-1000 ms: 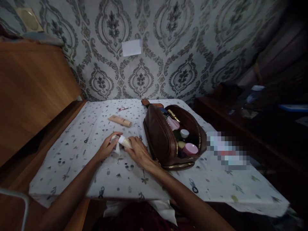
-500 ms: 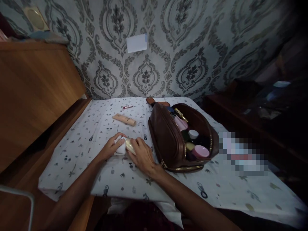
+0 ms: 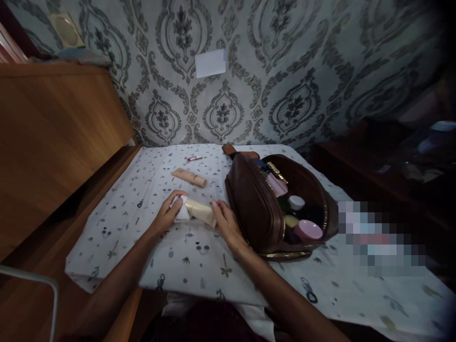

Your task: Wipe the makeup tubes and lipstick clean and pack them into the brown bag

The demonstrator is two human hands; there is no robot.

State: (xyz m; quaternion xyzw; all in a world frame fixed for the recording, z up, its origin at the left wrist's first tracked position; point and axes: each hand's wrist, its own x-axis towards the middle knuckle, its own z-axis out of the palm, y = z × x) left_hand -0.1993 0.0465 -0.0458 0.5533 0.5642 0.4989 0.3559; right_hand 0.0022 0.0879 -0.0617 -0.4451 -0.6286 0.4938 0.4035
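Observation:
A cream-coloured cosmetic tube (image 3: pixel 200 212) lies crosswise between my hands, just above the patterned cloth. My left hand (image 3: pixel 168 213) is closed on a white wipe (image 3: pixel 183 212), which is pressed around the tube's left end. At the other end, the fingers of my right hand (image 3: pixel 225 221) grip the tube. A beige tube (image 3: pixel 190 177) rests on the cloth beyond my hands, and a small pink tube (image 3: pixel 194 158) lies farther back. To the right of my right hand stands an open brown toiletry bag (image 3: pixel 254 199).
Inside the bag are a pink-lidded jar (image 3: pixel 309 230), a white-capped item (image 3: pixel 296 203) and a gold item (image 3: pixel 277 172). A white patterned cloth (image 3: pixel 142 266) covers the table. A wooden cabinet (image 3: pixel 60 137) stands left, and a patterned wall (image 3: pixel 221 114) rises behind.
My right hand has slid right along the cream tube to its far end, so more of the tube shows. My left hand keeps the white wipe at the left end. The view has shifted slightly left.

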